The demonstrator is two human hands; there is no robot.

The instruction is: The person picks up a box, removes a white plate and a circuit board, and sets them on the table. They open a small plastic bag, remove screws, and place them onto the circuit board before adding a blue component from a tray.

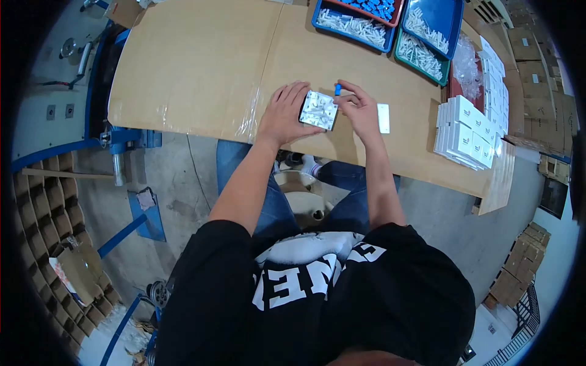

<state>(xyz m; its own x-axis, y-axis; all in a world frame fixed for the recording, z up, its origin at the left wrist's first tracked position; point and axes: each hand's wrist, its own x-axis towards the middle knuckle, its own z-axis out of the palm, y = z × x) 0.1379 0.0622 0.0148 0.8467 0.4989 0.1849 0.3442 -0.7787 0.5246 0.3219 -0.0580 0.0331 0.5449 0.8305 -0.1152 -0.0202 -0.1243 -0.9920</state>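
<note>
My left hand [285, 114] is wrapped round the left side of a small square box [318, 110] whose top looks silvery and shiny with several small marks. The box rests on the cardboard-covered table near its front edge. Just right of the box, my right hand [359, 108] pinches a small blue plastic piece [337, 89] between its fingertips; its exact kind is too small to make out. A flat white card or lid [383, 118] lies on the table beside my right wrist.
Blue tray [317, 18] and green tray [400, 58] hold many small white pieces; a red tray [398, 13] holds blue pieces. White boxes [470, 131] are stacked at the table's right end, near clear plastic bags [467, 64]. The cardboard tabletop [195, 61] stretches left.
</note>
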